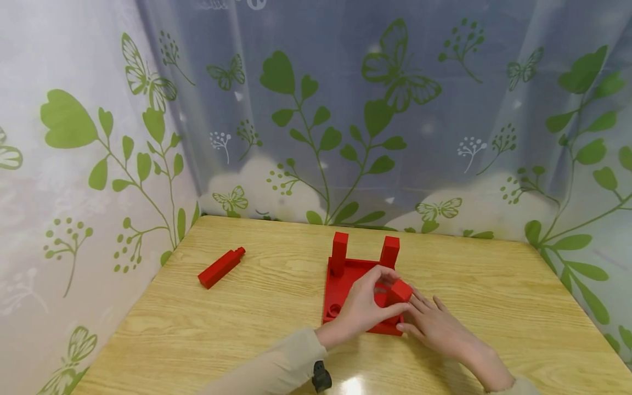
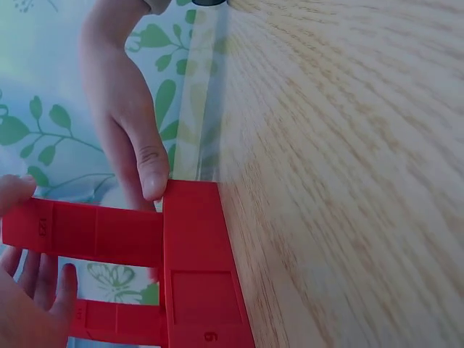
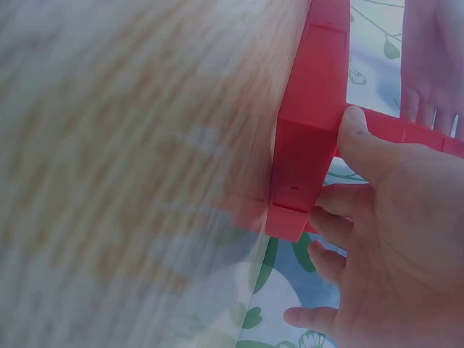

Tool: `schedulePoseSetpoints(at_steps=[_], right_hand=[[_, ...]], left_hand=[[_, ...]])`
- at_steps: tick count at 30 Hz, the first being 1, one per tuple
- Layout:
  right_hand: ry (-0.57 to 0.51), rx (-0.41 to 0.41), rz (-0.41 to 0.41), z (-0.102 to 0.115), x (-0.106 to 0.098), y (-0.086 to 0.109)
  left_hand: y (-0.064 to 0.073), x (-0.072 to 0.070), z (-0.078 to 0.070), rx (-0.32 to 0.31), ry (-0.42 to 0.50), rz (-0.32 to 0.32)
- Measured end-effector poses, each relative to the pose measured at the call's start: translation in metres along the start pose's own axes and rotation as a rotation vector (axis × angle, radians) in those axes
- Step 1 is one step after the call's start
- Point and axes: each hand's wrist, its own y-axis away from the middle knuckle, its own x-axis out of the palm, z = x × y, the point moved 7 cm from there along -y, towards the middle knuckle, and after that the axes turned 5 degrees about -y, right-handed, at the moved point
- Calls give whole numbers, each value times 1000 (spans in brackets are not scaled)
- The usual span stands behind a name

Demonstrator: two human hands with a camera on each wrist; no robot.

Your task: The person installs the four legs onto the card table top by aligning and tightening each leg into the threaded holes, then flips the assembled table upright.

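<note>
A red square base [image 1: 356, 270] lies on the wooden table with raised edges. Two red square posts, the far-left one [image 1: 339, 252] and the far-right one [image 1: 390, 251], stand upright at its back corners. My left hand [image 1: 361, 306] holds a third red post [image 1: 401, 291] near its upper end, thumb and fingers on opposite sides, upright at the near-right corner. The near-left corner shows a round socket [image 1: 334, 310] with no post. My right hand [image 3: 406, 210] holds the base's near-right corner, its thumb by the post's foot and its fingers along the side.
A loose red post [image 1: 219, 269] with a narrower, stepped end lies on the table to the left. Patterned curtains [image 1: 306, 164] hang behind the table and at its sides. A small black device [image 1: 321, 376] sits by the left sleeve.
</note>
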Motion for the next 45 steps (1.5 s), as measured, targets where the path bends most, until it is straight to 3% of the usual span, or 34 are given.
schedulePoseSetpoints(at_steps=[4,11,15,19,26,29,36,41,45], right_hand=[[23,-5,-2,0,0,0],[40,16,26,-1,1,-1],[20,28,42,-1,2,-1],[3,35,50,-1,2,0],[-6,33,34,-1,0,0],[-13,29,31,-1,0,0],[-10,-2,1,2,-1,1],[15,-22,-18,4,-3,1],[26,-13,-8,4,-2,0]], left_hand=[[1,0,2,6,30,66],[0,4,6,44,95,246],[-1,4,8,40,136,298],[-1,3,7,28,116,251],[3,-2,4,-45,-11,-15],[5,-3,3,-72,-45,-68],[4,-3,-1,-37,-91,-47],[3,-2,-1,11,-82,35],[2,0,6,17,-16,120]])
